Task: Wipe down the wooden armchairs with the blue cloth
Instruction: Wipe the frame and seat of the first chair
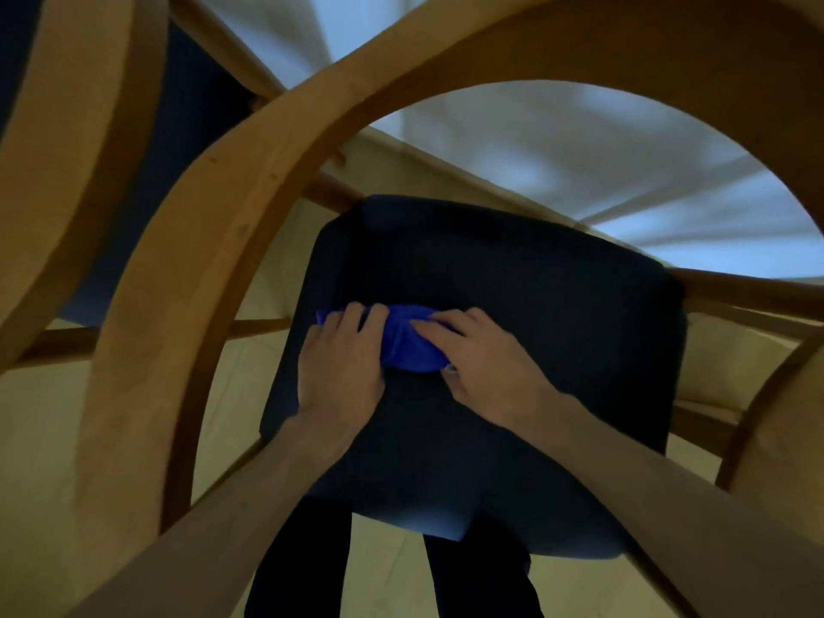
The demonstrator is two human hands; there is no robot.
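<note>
Blue cloth (408,343), bunched into a crumpled wad: lies on the dark navy upholstered seat cushion (512,283) at the centre of the frame, pinned between both hands.
Left hand (341,363): palm down on the cushion, fingers extended and close together, tips resting on the left part of the cloth.
Right hand (486,354): palm down, fingers extended over the right part of the cloth, pressing it to the cushion. Whether either hand pinches the fabric cannot be told.
Bare forearms: enter from the lower left and lower right of the frame.
Light wooden armchair with curved bentwood arm (232,194): arm arches across the upper frame over the cushion.
Second curved wooden arm (58,140): upper left, belonging to a neighbouring chair.
Dark trouser legs (294,568): lower centre, below the cushion's front edge.
Pale floor (40,439): lower left.
</note>
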